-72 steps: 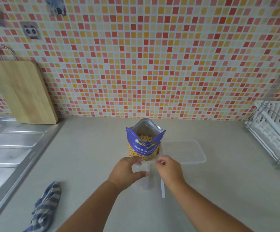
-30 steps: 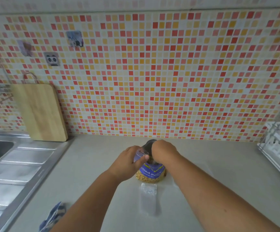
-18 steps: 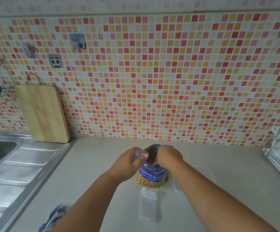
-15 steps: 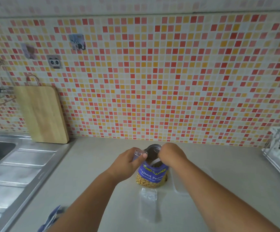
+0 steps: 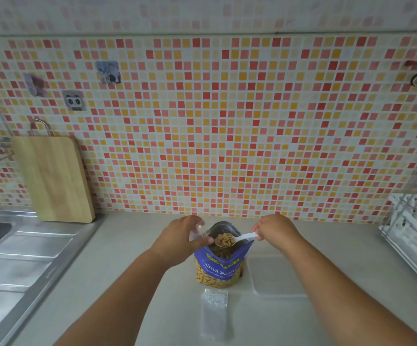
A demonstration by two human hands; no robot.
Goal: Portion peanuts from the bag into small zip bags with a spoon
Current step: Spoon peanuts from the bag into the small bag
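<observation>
A blue peanut bag (image 5: 218,267) stands open on the counter, with peanuts showing through its clear lower window. My left hand (image 5: 181,239) holds a small clear zip bag (image 5: 195,233) just left of the peanut bag's mouth. My right hand (image 5: 276,231) grips the handle of a white plastic spoon (image 5: 243,238). The spoon's bowl is heaped with peanuts and hovers over the bag's opening, close to my left thumb. Several flat empty zip bags (image 5: 214,313) lie on the counter in front of the peanut bag.
A clear plastic lid (image 5: 276,277) lies flat just right of the peanut bag. A steel sink and drainboard (image 5: 15,260) fill the left side, with a wooden cutting board (image 5: 52,178) leaning on the tiled wall. A white dish rack (image 5: 414,236) stands at the right.
My right hand has drawn back to the right, lifting the spoon out of the bag loaded with peanuts. My left hand keeps the small zip bag beside the opening.
</observation>
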